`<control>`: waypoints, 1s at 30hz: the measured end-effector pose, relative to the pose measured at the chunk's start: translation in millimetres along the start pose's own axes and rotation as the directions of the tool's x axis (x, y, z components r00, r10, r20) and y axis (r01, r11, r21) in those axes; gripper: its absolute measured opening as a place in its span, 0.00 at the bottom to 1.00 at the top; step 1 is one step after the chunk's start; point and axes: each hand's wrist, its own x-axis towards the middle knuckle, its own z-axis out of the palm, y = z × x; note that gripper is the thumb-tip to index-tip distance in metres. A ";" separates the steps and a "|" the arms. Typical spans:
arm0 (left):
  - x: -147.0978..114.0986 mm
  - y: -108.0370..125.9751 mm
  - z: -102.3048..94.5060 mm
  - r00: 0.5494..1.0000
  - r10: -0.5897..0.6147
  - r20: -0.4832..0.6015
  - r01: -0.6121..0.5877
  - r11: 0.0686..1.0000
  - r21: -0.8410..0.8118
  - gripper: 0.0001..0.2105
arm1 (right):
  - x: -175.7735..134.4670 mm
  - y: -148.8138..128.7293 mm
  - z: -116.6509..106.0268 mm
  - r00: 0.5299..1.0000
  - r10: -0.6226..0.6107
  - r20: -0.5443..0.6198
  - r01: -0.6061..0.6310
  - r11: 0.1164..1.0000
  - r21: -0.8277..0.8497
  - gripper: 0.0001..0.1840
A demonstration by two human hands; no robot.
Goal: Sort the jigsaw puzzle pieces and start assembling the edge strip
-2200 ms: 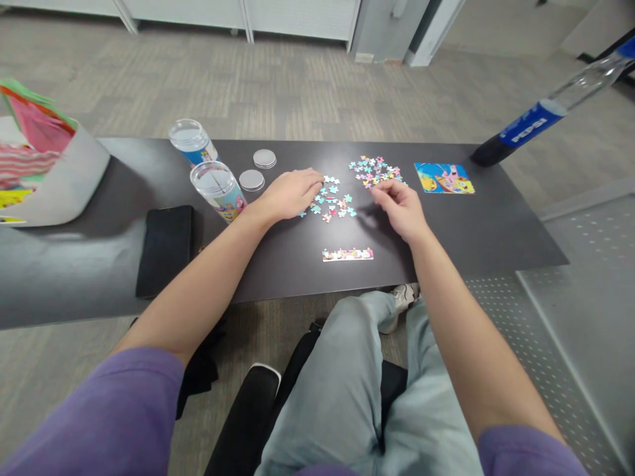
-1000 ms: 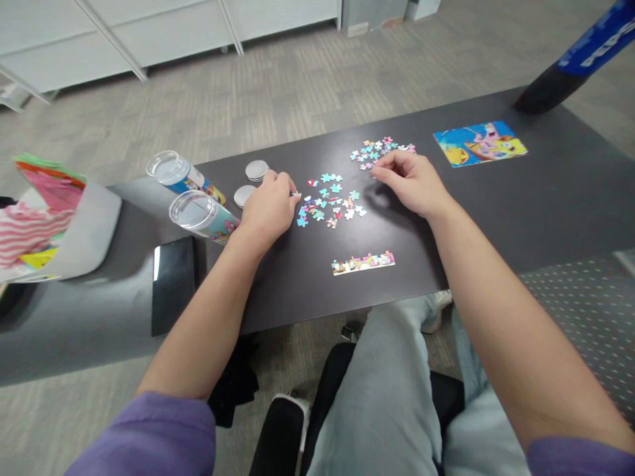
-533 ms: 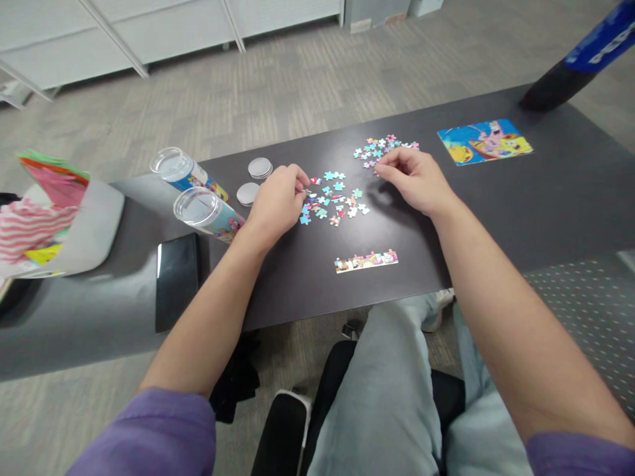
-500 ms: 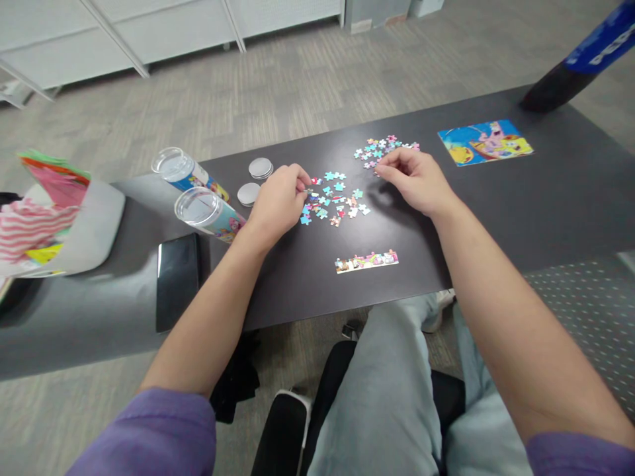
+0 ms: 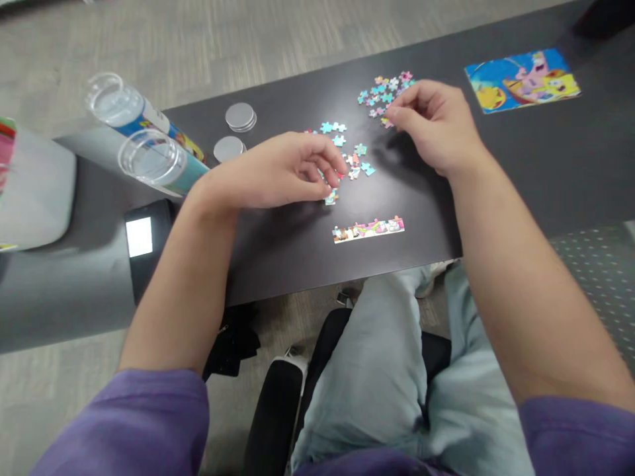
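My left hand (image 5: 302, 168) is over the nearer loose jigsaw pieces (image 5: 338, 140), its fingers curved but apart, covering part of them. A pale blue piece (image 5: 331, 197) shows just below its thumb. My right hand (image 5: 431, 122) is at the near edge of the farther pile of jigsaw pieces (image 5: 380, 92). Its thumb and index finger pinch together at a small yellow and pink puzzle piece (image 5: 386, 123), partly hidden by the fingertips. Closer to me lies a joined strip of puzzle pieces (image 5: 370, 229) with a straight lower edge.
Two clear-topped tubes (image 5: 153, 162) lean at the left beside round silver lids (image 5: 241, 116). A black phone (image 5: 149, 241) with a bright patch lies near a white bin (image 5: 40, 192). A cartoon picture sheet (image 5: 523, 80) rests at the right of the dark table (image 5: 288, 264).
My left hand has shifted right and toward me over the nearer pieces, its fingers now spread more. My right hand stays pinched at the far pile. The view has tilted downward.
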 end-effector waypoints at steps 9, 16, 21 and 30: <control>3.3 4.0 5.3 0.990 -0.022 0.139 -0.010 0.975 0.221 0.08 | -6.6 -21.9 -0.4 0.998 -0.055 0.040 0.056 0.998 -0.014 0.22; 12.9 -6.1 20.3 0.925 0.215 -0.312 -0.168 0.971 0.170 0.04 | -59.6 -52.5 10.4 0.918 -0.328 -0.223 0.319 0.945 -0.077 0.24; 21.3 -20.9 25.2 0.861 0.300 -0.412 -0.170 0.931 0.324 0.02 | -184.0 -114.1 -8.3 0.873 -0.460 0.162 0.471 0.881 -0.033 0.13; 28.3 -34.6 23.3 0.846 0.261 -0.466 -0.177 0.960 0.217 0.07 | -264.6 -153.7 -0.6 0.950 -0.042 0.309 0.169 0.903 -0.395 0.05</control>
